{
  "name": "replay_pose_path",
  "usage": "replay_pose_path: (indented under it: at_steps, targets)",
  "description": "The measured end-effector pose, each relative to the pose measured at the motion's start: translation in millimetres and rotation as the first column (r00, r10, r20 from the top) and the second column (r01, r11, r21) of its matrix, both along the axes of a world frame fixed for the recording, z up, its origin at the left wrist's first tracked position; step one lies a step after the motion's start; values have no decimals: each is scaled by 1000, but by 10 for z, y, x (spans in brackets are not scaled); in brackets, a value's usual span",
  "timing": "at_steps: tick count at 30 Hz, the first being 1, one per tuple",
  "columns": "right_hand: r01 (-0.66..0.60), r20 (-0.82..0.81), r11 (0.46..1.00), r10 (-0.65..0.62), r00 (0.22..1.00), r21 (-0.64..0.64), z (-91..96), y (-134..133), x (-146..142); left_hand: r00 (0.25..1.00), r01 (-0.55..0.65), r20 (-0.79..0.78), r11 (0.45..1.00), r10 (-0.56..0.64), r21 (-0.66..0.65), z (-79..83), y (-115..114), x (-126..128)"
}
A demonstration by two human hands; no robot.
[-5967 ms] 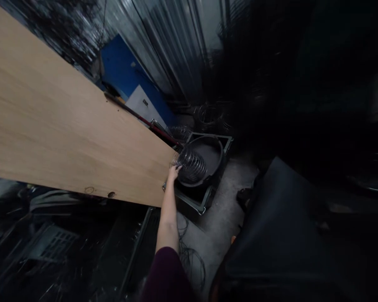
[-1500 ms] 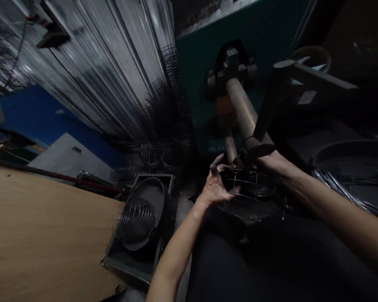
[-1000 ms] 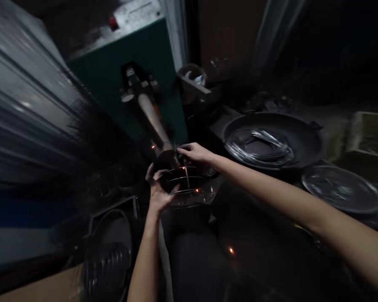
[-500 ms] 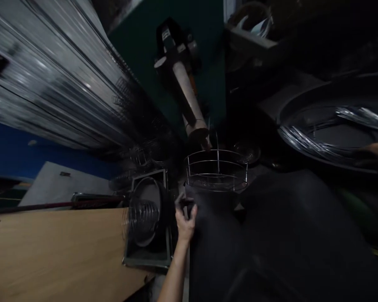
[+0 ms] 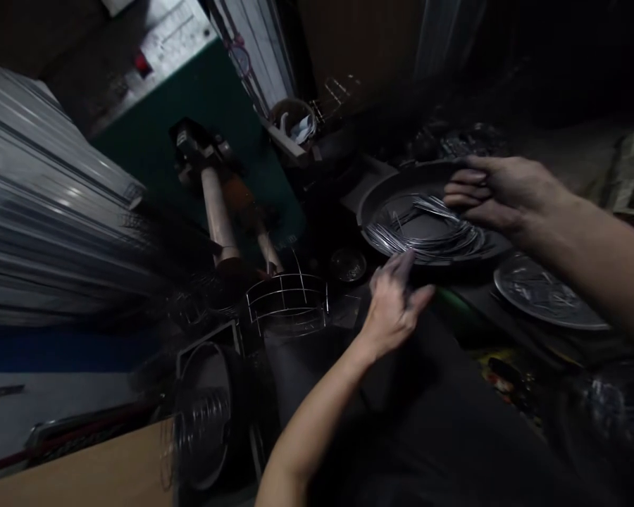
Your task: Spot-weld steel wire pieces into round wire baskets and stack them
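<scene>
My left hand point(image 5: 395, 306) reaches toward the near rim of a large round dark tray point(image 5: 425, 227), its fingers stretched and thumb apart, holding nothing I can see. Bundles of bent shiny wire point(image 5: 388, 241) lie in that tray. Above the tray's right side is my right hand point(image 5: 499, 191), fingers curled in and pressed together; whatever is in them, if anything, does not show. A round wire frame point(image 5: 290, 308) of hoops and uprights stands left of my left hand, below the machine's pale cylinder point(image 5: 218, 211). Neither hand touches the frame.
A smaller plate with short wire pieces point(image 5: 552, 292) sits at right. Wire rings point(image 5: 206, 415) rest in a round basin at lower left, beside a wooden board point(image 5: 95, 468). The machine's green panel point(image 5: 243, 120) stands ahead, with a small bowl point(image 5: 347, 265) nearby.
The view has swung right. My left hand has left the wire frame's near side and moved right toward the tray. My right hand, barely visible before at the tray, is now raised above it.
</scene>
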State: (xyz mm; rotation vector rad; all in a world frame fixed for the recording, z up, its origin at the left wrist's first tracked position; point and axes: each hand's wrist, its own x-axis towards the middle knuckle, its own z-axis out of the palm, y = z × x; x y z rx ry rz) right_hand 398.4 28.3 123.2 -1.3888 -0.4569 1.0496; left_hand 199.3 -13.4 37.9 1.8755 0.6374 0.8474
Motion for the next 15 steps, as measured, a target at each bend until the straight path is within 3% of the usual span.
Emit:
replay_pose_path:
  at_steps: [2, 4, 6, 8, 11, 13, 15]
  targets:
    - [-26, -171, 996, 40, 984, 84, 116, -60, -199, 998, 35, 53, 990, -28, -136, 46, 93, 266]
    - [-58, -59, 995, 63, 996, 86, 8, -157, -325, 988, 8, 150, 947, 43, -321, 89, 195, 363]
    - [-160, 222, 987, 153, 963, 15, -297, -298, -406, 949, -12, 268, 869, 166, -494, 146, 325, 350]
    - [-329, 454, 940, 333, 826, -90, -684, -474, -486, 906, 35, 349, 778, 240, -627, 197, 468, 306]
    - [-504, 569, 862, 446, 690, -64, -1126, -701, -639, 894, 94, 359, 671, 268, -736, 215, 611, 240]
    - [-545, 640, 838, 441, 629, -42, -1234, -748, -752, 908, 49, 317, 683, 274, -729, 204, 600, 120]
    - [-539, 696, 841, 412, 588, -43, -1218, -688, -859, 936, -80, 225, 786, 271, -613, 208, 480, -151]
